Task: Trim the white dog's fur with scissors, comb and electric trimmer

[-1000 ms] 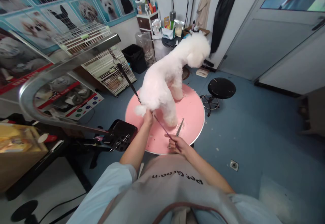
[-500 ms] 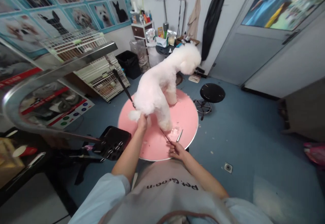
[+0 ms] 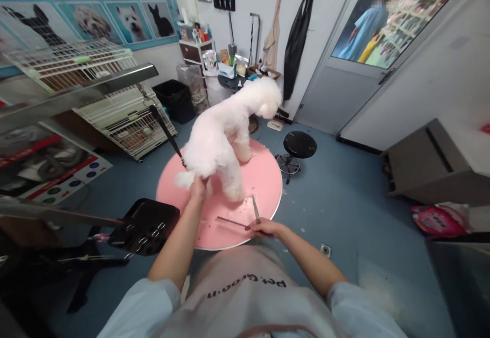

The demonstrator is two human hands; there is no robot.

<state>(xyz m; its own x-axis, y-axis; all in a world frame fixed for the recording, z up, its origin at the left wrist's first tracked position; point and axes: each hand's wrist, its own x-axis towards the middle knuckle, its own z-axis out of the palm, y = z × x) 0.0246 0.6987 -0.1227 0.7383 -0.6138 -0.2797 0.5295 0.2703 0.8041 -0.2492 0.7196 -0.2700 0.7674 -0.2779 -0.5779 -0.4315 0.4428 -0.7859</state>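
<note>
A white fluffy dog [image 3: 225, 128] stands on a round pink table [image 3: 264, 169], facing away toward the far wall. My left hand [image 3: 199, 190] grips the dog's rear, just under its tail. My right hand [image 3: 262, 227] is low at the table's near edge and holds scissors [image 3: 255, 209] and a thin comb [image 3: 231, 221], both lying over the pink top. A black leash [image 3: 166, 131] runs from the metal grooming arm [image 3: 76, 90] down to the dog. White fur clippings [image 3: 245, 202] lie by the dog's hind foot.
A black tool tray [image 3: 143, 225] sits left of the table. Wire cages [image 3: 122, 118] stand at the left, a black stool [image 3: 300, 146] beyond the table, a black bin [image 3: 174, 100] and a cluttered shelf at the back wall. A grey door with a window [image 3: 344, 72] is right. A grey cabinet [image 3: 421, 164] stands right.
My right hand with the scissors and comb has dropped away from the dog's hind leg toward the table's near edge. The view has swung right. My left hand stays on the dog's rear.
</note>
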